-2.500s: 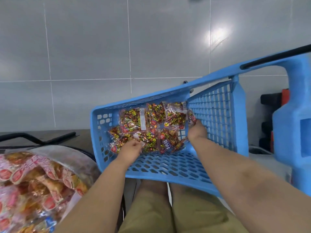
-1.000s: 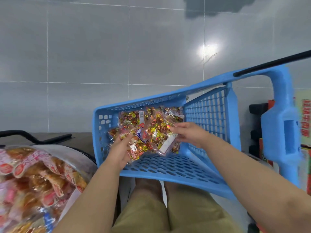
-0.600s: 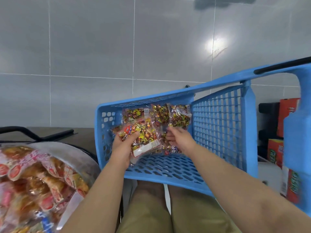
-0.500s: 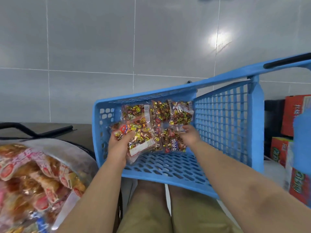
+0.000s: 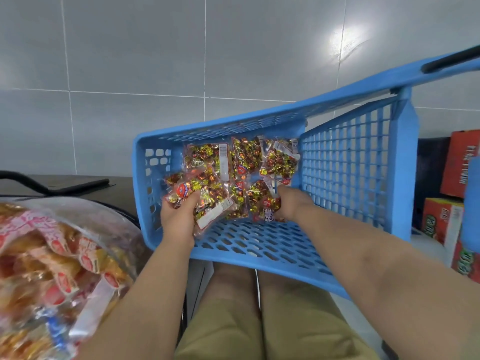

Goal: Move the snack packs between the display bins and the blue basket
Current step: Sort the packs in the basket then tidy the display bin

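Gripping snack pack [image 5: 207,197]: left hand [image 5: 178,218] | right hand [image 5: 289,203] grasps second pack [image 5: 261,201], blue basket [image 5: 345,165] far end | white label [image 5: 215,213] print unreadable

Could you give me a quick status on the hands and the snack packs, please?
Left hand grips one snack pack inside the blue basket. Right hand on a second pack, grip unclear. No obstruction seen.

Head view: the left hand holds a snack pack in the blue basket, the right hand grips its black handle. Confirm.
Wrong on the right hand: the head view shows it inside the blue basket, gripping a second pack, not on the black handle. The left hand does hold a snack pack there.
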Demonstrator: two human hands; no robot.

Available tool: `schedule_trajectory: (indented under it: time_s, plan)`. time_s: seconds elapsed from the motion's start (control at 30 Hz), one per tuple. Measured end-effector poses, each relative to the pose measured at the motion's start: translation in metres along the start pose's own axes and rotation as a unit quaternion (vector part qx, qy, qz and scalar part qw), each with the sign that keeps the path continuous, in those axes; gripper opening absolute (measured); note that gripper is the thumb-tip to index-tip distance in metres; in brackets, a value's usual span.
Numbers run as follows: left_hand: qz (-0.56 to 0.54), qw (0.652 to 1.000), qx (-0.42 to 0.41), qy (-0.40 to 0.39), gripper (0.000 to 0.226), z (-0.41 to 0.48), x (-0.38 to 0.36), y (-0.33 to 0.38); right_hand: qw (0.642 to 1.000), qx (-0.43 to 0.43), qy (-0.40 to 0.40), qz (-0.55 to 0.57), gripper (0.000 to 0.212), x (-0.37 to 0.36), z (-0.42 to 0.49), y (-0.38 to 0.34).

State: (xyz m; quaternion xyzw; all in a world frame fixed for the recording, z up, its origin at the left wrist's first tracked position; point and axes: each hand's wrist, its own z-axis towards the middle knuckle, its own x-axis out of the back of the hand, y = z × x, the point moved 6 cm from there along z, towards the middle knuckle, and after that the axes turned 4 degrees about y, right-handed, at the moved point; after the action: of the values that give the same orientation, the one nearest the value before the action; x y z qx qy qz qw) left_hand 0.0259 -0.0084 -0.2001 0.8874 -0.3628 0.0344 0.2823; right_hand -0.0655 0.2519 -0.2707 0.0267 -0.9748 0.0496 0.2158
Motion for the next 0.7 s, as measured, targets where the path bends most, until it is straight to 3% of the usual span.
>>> schedule_trajectory:
  time_s: [0.1,0.2,0.3,0.4,0.53,0.7]
  plan:
    - [0.005,1.0,-0.029,0.001,0.04,-0.022,-0.001,0.004,0.999,-0.009,0.045,0.027,0.055,0.017,-0.03,0.003]
    - [0.049,0.998,-0.034,-0.025,0.046,-0.044,0.003,0.01,0.984,-0.041,0.09,0.148,0.028,0.035,-0.065,0.009]
    - [0.086,0.994,-0.045,-0.049,0.053,-0.066,0.014,0.022,0.93,-0.082,0.146,0.328,0.022,0.051,-0.102,0.016]
    - [0.105,0.991,-0.062,-0.052,0.051,-0.088,0.032,0.029,0.88,-0.094,0.167,0.436,0.031,0.054,-0.138,0.019]
    - [0.073,0.992,-0.093,-0.035,0.041,-0.12,0.064,0.029,0.868,-0.081,0.183,0.454,0.026,0.047,-0.176,0.018]
    - [-0.011,0.995,-0.09,0.036,0.048,-0.171,0.114,-0.01,0.876,-0.014,0.193,0.442,0.019,0.038,-0.212,0.017]
